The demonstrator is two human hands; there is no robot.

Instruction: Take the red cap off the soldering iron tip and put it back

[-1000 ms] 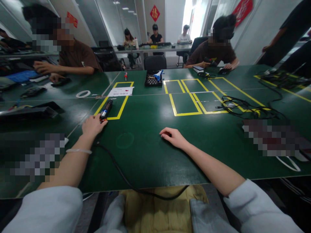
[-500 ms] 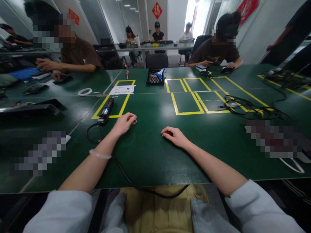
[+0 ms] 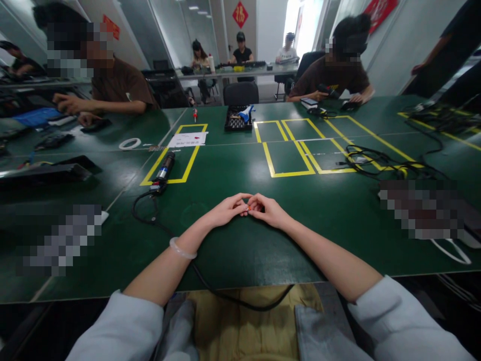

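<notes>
My left hand [image 3: 226, 210] and my right hand [image 3: 269, 210] meet fingertip to fingertip on the green table [image 3: 240, 240], close to its near edge. Both sets of fingers are curled into a pinch around a tiny orange-red thing [image 3: 248, 207], too small to name. A black electric screwdriver [image 3: 164, 170] with a blue band lies untouched in a yellow taped box to the left. Its black cable [image 3: 150, 213] loops across the table, passes under my left forearm and drops over the front edge. A pale bangle sits on my left wrist.
Farther back are a white sheet [image 3: 187, 139], a white tape ring [image 3: 130, 144] and a black parts tray [image 3: 238, 123]. A tangle of black cables [image 3: 376, 163] lies on the right over yellow taped boxes [image 3: 287, 159]. Other people work at the far side.
My left hand has let go of the screwdriver's end and swept right across the table to meet my right hand. The right hand stayed nearly in place.
</notes>
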